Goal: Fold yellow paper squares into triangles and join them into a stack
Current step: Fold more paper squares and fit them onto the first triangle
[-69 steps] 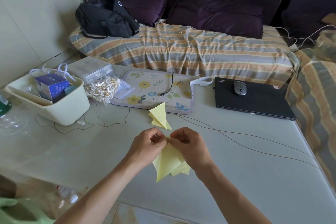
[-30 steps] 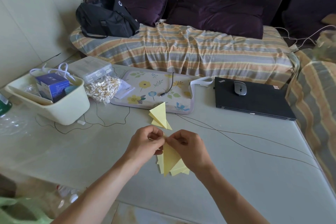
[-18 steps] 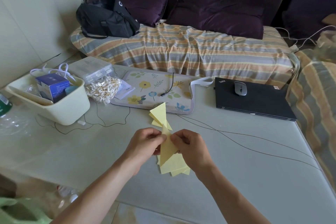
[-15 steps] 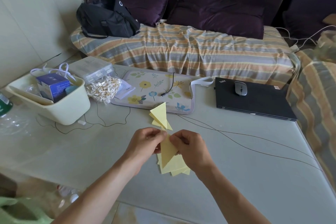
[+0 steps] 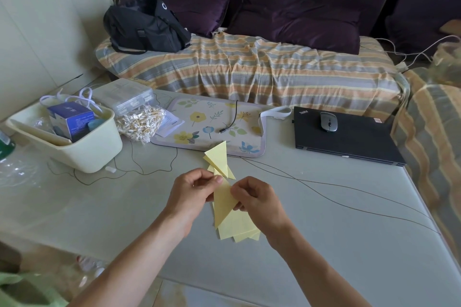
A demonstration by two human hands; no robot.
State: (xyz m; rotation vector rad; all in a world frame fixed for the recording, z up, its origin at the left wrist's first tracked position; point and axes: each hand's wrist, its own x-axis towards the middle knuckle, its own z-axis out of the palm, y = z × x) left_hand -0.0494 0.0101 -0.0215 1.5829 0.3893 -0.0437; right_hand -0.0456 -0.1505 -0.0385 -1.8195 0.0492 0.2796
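Two hands on one piece here: your left hand [image 5: 192,190] pinches the top corner of the folded yellow triangle [image 5: 222,203] between thumb and fingertips, and your right hand [image 5: 254,197] has its grip clamped on the triangle's right edge, fingers curled round it. That triangle is held up off the surface [image 5: 324,219], point hanging downward, right over the pile of flat yellow squares [image 5: 239,229], which lies on the surface just beneath your hands.

Using that pile as the landmark: the stack of joined triangles [image 5: 219,161] sits just behind it, further from you, with its tip overlapping the near edge of the floral mat [image 5: 214,124]. A short black cable [image 5: 230,121] lies on that mat. Behind and right of the pile is the closed black laptop [image 5: 349,142] with a grey mouse [image 5: 328,121] resting on its lid. Behind and left of the pile there's the cream tub [image 5: 82,149] holding a blue box [image 5: 71,118], and next to the tub a bag of cotton swabs [image 5: 141,124] plus a clear plastic case [image 5: 124,96]. Thin dark wires [image 5: 336,197] run across the surface to the right of the pile.

Way behind all that, the striped sofa cover [image 5: 249,67] has a black bag [image 5: 146,27] sitting on it, with purple cushions [image 5: 294,20] behind.
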